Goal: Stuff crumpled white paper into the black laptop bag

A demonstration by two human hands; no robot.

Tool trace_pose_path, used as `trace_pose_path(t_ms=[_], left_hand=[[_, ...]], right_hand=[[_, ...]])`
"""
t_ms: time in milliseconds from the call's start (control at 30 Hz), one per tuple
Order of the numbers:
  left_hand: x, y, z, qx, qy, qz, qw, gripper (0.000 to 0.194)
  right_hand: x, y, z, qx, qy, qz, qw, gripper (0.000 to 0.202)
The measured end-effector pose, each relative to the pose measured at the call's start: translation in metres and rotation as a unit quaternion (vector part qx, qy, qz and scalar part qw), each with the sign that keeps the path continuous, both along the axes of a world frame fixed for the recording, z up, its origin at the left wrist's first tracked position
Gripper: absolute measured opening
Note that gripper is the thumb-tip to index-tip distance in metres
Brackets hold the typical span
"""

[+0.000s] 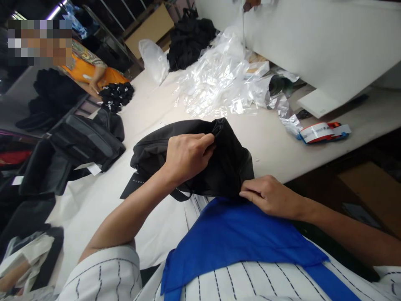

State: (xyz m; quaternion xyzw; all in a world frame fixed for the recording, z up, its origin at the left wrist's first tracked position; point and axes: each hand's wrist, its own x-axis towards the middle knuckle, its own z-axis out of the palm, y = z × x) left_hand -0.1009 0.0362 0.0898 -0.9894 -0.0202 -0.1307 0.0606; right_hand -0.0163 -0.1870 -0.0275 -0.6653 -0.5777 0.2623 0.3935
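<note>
A black fabric bag lies on the white table right in front of me. My left hand grips the bag's upper edge near its opening, fingers curled over the fabric. My right hand pinches the bag's lower right corner at the table's near edge. A dark strap with small lettering trails from the bag's left side. My blue apron and striped shirt fill the bottom of the view.
A heap of clear plastic bags lies at the back. A tape dispenser sits at right. Black bags are stacked at left, more black goods behind. A person in orange stands at far left.
</note>
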Motion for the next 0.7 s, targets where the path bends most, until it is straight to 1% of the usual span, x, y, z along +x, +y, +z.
trace_pose_path(t_ms=[100, 200, 267, 300, 367, 433, 500, 567, 633, 700], left_hand=[[0.027, 0.0, 0.0, -0.012, -0.001, 0.047, 0.999, 0.012], [0.058, 0.003, 0.001, -0.021, 0.002, 0.085, 0.996, 0.008], [0.077, 0.005, 0.001, -0.026, 0.011, 0.103, 0.994, 0.011], [0.085, 0.006, 0.001, -0.028, 0.016, 0.111, 0.993, 0.013], [0.099, 0.006, -0.003, -0.031, 0.025, 0.117, 0.992, 0.016], [0.114, 0.003, -0.012, -0.033, 0.028, 0.108, 0.993, 0.018], [0.13, -0.002, -0.026, -0.036, 0.025, 0.092, 0.995, 0.02], [0.147, -0.008, -0.041, -0.041, 0.027, 0.071, 0.996, 0.021], [0.159, -0.014, -0.054, -0.056, 0.044, 0.03, 0.997, 0.02], [0.161, -0.015, -0.058, -0.086, 0.059, -0.035, 0.994, 0.019]], right_hand=[[-0.008, 0.002, -0.003, 0.028, -0.038, -0.106, 0.993, 0.025], [-0.007, 0.007, -0.011, 0.053, -0.137, -0.21, 0.967, 0.027], [-0.003, 0.015, -0.02, 0.058, -0.199, -0.248, 0.946, 0.029], [-0.002, 0.021, -0.026, 0.053, -0.213, -0.255, 0.942, 0.028], [-0.004, 0.037, -0.041, 0.01, -0.214, -0.241, 0.947, 0.025], [-0.014, 0.057, -0.057, -0.072, -0.2, -0.212, 0.954, 0.025], [-0.027, 0.081, -0.076, -0.156, -0.178, -0.179, 0.955, 0.027], [-0.039, 0.104, -0.095, -0.202, -0.145, -0.139, 0.959, 0.024], [-0.042, 0.123, -0.116, -0.219, -0.114, -0.109, 0.963, 0.019], [-0.037, 0.134, -0.137, -0.234, -0.078, -0.102, 0.964, 0.018]])
